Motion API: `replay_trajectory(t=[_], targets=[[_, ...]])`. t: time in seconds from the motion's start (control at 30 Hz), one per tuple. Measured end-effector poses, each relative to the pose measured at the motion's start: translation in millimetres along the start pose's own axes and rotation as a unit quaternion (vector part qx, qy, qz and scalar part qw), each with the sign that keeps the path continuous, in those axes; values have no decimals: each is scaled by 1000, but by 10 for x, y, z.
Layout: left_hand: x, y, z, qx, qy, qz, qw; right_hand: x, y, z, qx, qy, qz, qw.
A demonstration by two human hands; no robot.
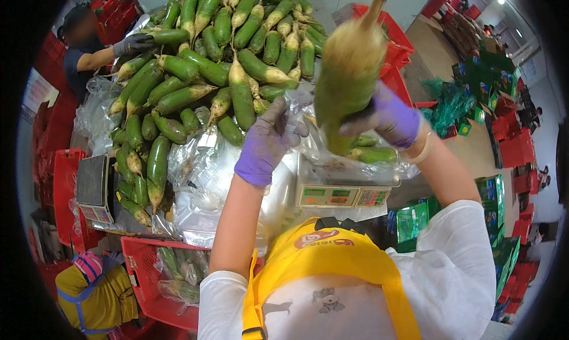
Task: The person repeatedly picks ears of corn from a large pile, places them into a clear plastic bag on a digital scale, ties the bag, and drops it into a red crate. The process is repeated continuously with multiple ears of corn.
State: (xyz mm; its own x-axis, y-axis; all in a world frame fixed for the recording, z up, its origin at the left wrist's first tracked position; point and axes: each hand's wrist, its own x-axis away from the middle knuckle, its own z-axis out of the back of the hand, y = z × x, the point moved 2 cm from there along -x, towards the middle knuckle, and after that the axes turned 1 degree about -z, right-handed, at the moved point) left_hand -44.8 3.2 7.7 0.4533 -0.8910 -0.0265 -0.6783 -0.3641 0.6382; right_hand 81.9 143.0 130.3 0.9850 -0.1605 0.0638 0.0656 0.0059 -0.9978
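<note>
A large green radish (349,69), blurred by motion, stands root end up in my right hand (391,120), which wears a purple glove with a grey palm. Its lower end is over a clear plastic bag (326,160). The bag lies on a digital scale (306,197) and holds at least one other green radish (375,154). My left hand (269,142), gloved alike, pinches the bag's raised edge between thumb and fingers. Beyond my left hand, a big heap of green radishes (242,95) covers the metal table (280,180).
Clear plastic bags (200,162) lie left of my left hand. A second scale (93,180) stands farther left. Red crates (153,306) flank the table, one with bagged radishes. A co-worker's gloved hand (133,44) touches the heap. Another person (98,291) is at lower left. Green boxes (411,222) stand right.
</note>
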Motion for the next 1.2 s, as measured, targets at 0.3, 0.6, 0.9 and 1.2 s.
replay_trajectory(t=[0.3, 0.6, 0.9, 1.2], targets=[[224, 69, -17, 92, 55, -12, 994, 362, 1219, 600, 502, 120, -111, 850], [291, -25, -210, -129, 22, -43, 990, 738, 1740, 891, 667, 110, -76, 733], [683, 117, -56, -568, 146, -165, 793, 1011, 1301, 653, 664, 143, -64, 731], [911, 126, 16, -497, 182, -178, 830, 1352, 1261, 490, 604, 215, 63, 765]])
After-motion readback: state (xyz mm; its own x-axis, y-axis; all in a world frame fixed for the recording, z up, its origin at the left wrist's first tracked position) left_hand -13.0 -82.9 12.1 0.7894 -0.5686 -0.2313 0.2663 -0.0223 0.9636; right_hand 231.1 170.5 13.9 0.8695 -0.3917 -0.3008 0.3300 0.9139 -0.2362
